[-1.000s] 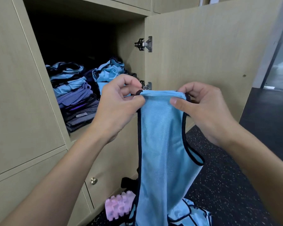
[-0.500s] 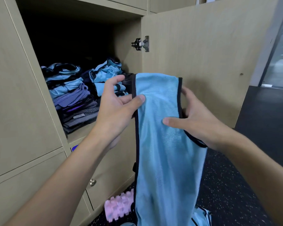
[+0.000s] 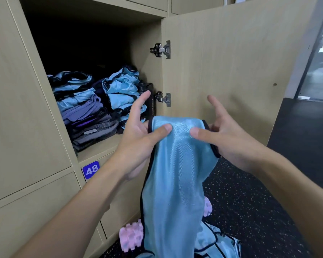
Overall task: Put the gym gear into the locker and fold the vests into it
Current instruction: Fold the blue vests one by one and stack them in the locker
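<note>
Your left hand (image 3: 138, 133) is raised in front of the open locker (image 3: 99, 148), palm turned right and index finger straight up. Its thumb presses across the front of the vest (image 3: 175, 174) at its top edge, pinching the cloth against the fingers behind. Just beside it, your right hand (image 3: 229, 136) mirrors that grip, with its thumb on the front of the fold and its fingers spread and pointing up behind. Between the two hands the blue, black-trimmed vest hangs as a narrow strip, its lower end dropping past your forearms towards the floor (image 3: 259, 202).

Left of and beyond your left hand, the locker holds two piles. The left stack (image 3: 82, 112) is blue, purple and grey garments, and the right heap (image 3: 122, 90) is crumpled blue cloth. A black bottle (image 3: 151, 103) stands upright just behind your left fingertips. Behind your right hand stands the open door (image 3: 231, 62). Below your hands, a pink roller (image 3: 131, 237) and loose vests (image 3: 218, 243) lie on the floor.
</note>
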Demonstrator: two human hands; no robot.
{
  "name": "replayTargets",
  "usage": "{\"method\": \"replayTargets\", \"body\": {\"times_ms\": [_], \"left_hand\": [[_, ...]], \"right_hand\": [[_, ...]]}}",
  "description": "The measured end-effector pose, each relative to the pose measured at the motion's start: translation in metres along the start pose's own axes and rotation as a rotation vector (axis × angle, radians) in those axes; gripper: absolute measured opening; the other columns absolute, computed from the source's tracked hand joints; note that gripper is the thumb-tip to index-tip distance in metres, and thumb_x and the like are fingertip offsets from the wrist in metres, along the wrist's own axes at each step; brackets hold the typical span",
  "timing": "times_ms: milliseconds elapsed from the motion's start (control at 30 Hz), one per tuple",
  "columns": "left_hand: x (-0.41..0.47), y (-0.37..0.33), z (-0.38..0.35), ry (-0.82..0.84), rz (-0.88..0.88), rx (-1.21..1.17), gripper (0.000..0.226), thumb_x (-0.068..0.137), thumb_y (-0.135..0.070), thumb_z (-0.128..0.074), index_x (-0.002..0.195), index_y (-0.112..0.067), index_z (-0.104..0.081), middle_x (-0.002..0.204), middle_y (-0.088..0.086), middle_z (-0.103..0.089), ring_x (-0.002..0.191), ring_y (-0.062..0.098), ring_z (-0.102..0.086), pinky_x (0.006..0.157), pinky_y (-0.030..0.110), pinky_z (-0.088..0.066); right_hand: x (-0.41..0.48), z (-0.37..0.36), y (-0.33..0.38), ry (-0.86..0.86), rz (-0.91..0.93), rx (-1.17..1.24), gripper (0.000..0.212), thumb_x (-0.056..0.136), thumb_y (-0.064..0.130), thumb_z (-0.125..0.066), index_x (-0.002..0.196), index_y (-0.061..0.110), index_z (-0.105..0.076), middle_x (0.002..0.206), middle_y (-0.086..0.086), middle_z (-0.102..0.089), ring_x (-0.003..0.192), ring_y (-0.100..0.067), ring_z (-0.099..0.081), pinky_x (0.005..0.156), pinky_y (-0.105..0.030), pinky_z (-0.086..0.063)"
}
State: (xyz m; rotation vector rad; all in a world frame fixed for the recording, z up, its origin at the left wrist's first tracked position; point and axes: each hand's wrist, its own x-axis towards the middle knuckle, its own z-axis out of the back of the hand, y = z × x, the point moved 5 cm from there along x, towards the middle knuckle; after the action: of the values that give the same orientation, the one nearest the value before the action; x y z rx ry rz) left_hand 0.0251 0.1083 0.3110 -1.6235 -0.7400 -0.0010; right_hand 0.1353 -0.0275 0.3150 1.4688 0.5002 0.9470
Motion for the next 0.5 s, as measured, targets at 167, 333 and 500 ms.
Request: {"method": "replayTargets", "body": {"times_ms": [167,333,500], "left_hand": [[0.002,0.003,0.008,-0.091,-0.007,0.099,0.085,0.087,0.003,-0.069,0.149,-0.041,-0.031,0.103,0.015,-0.074,0.095,0.023,-0.072,0.08,0.03,-0.059],[-0.011,0.029,0.004,0.108,0.201,0.227,0.107,0.073,-0.006,-0.083,0.15,-0.051,-0.024,0.144,-0.018,-0.046,0.117,0.006,-0.064,0.104,0.035,-0.05],[-0.003,0.019,0.005,0.049,0.11,0.137,0.096,0.082,0.009,-0.07,0.15,-0.044,-0.028,0.133,0.006,-0.064,0.113,0.021,-0.068,0.093,0.032,-0.056]], "right_hand": [[0.004,-0.008,-0.008,0.047,0.055,0.004,0.1,0.086,-0.008,-0.067,0.149,0.05,-0.014,0.098,-0.018,-0.074,0.093,-0.032,-0.073,0.083,-0.037,-0.059],[0.005,-0.002,0.001,-0.049,0.148,0.057,0.09,0.09,-0.007,-0.062,0.144,0.052,-0.02,0.099,-0.031,-0.068,0.091,-0.03,-0.07,0.089,-0.04,-0.058],[0.006,0.01,-0.003,-0.124,0.117,0.032,0.09,0.091,-0.003,-0.063,0.148,0.05,-0.017,0.089,-0.018,-0.073,0.09,-0.027,-0.072,0.089,-0.043,-0.058]]}}
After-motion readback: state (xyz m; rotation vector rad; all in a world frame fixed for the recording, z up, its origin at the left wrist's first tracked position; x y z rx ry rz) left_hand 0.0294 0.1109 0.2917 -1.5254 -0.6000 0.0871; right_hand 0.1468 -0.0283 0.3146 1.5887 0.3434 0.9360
